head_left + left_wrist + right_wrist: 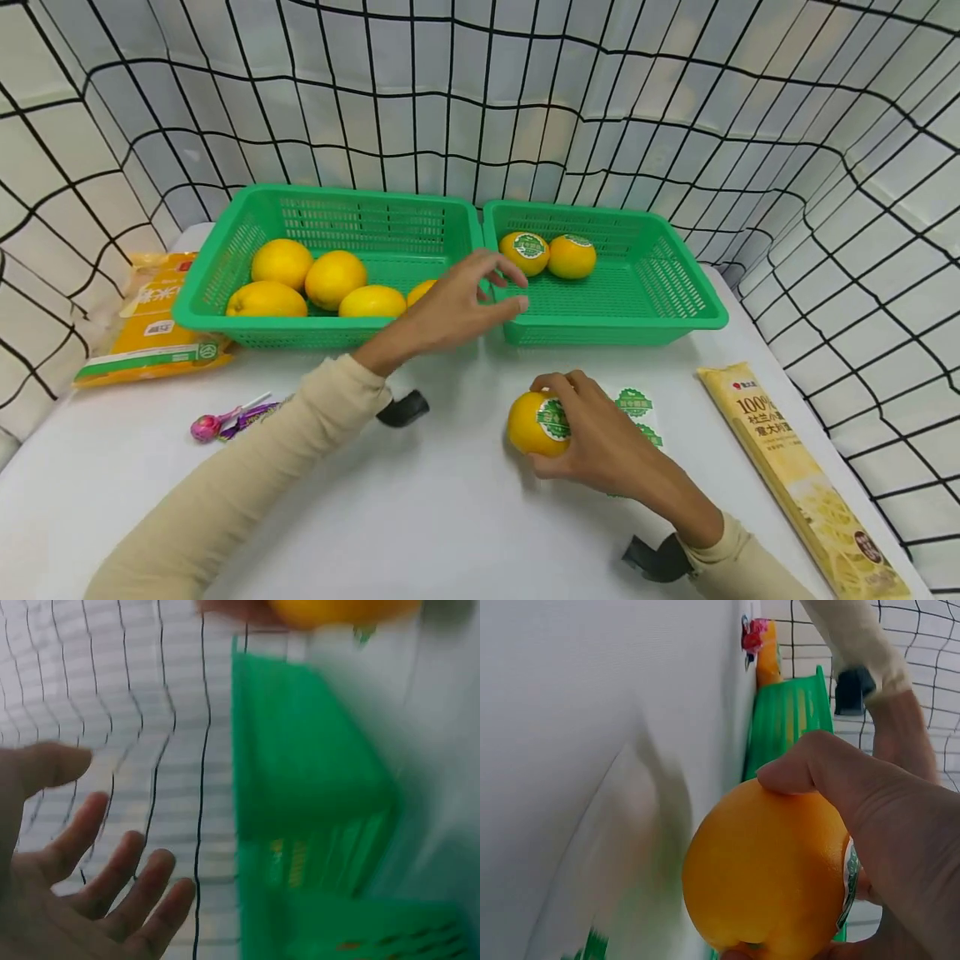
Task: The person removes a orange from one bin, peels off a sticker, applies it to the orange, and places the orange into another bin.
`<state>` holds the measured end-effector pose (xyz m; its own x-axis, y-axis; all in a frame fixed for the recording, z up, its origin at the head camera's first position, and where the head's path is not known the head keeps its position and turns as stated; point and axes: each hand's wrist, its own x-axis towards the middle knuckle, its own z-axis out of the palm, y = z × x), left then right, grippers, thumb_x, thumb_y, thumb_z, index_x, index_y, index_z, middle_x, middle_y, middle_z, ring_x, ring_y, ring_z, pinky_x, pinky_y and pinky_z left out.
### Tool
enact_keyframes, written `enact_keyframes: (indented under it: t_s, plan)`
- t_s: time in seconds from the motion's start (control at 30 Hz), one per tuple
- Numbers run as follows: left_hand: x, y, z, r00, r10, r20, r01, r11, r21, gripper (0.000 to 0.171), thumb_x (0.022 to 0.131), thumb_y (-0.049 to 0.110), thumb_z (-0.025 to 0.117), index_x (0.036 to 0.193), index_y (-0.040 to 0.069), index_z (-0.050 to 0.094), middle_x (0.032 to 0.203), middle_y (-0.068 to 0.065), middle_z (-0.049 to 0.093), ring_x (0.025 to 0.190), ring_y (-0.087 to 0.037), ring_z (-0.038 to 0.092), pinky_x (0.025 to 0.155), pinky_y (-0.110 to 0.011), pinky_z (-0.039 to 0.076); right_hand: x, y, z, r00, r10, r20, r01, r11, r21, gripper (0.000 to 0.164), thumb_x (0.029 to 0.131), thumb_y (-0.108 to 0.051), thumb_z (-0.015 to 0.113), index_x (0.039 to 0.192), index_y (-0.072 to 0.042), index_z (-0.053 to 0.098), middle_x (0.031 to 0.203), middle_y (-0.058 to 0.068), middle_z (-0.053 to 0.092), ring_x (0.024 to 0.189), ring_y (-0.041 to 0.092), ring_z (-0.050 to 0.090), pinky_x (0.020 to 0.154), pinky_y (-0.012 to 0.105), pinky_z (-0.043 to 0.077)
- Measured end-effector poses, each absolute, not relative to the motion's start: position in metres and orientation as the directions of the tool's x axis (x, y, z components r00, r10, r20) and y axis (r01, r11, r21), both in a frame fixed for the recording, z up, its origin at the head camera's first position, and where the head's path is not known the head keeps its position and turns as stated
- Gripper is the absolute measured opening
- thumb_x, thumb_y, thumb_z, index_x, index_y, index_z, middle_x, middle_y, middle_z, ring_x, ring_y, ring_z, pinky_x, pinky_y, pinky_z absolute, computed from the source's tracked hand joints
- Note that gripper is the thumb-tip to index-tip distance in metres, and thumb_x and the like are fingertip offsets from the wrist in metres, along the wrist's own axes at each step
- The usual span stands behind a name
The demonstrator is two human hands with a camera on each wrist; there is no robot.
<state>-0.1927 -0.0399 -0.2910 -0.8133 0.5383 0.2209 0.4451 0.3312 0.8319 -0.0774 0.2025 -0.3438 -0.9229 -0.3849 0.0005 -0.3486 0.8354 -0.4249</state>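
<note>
Lower right-centre, right hand [600,433], fingers curled round stickered orange [534,423], sticker sheet [636,403] partly hidden behind, left hand [461,304] mid-frame, fingers loosely spread

A round yellow orange [534,423] is before the right rectangular green plastic basket [600,332]. A long yellow plastic packet [801,475] lies right of the orange.

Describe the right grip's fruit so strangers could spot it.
Two green plastic baskets stand by black wire mesh. Before the right basket, the right grip holds a round orange fruit with a green-and-white sticker. No other visible fruit is outside the baskets.
</note>
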Motion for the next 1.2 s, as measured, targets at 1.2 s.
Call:
enact_keyframes:
  t_s: [1.2]
  plan:
    - [-0.275,-0.031,-0.272,-0.726,0.647,-0.231,0.484,0.721,0.496,0.051,0.107,0.029,0.061,0.15,0.002,0.053,0.175,-0.016,0.016,0.164,-0.036,0.007,0.131,-0.055,0.018,-0.364,0.309,-0.28,-0.864,-0.221,-0.452,-0.165,0.973,-0.159,0.064,0.098,-0.021,0.074,0.146,-0.008,0.034,0.145,0.03,0.046,0.119,0.044,0.057,0.095,0.056,0.057]
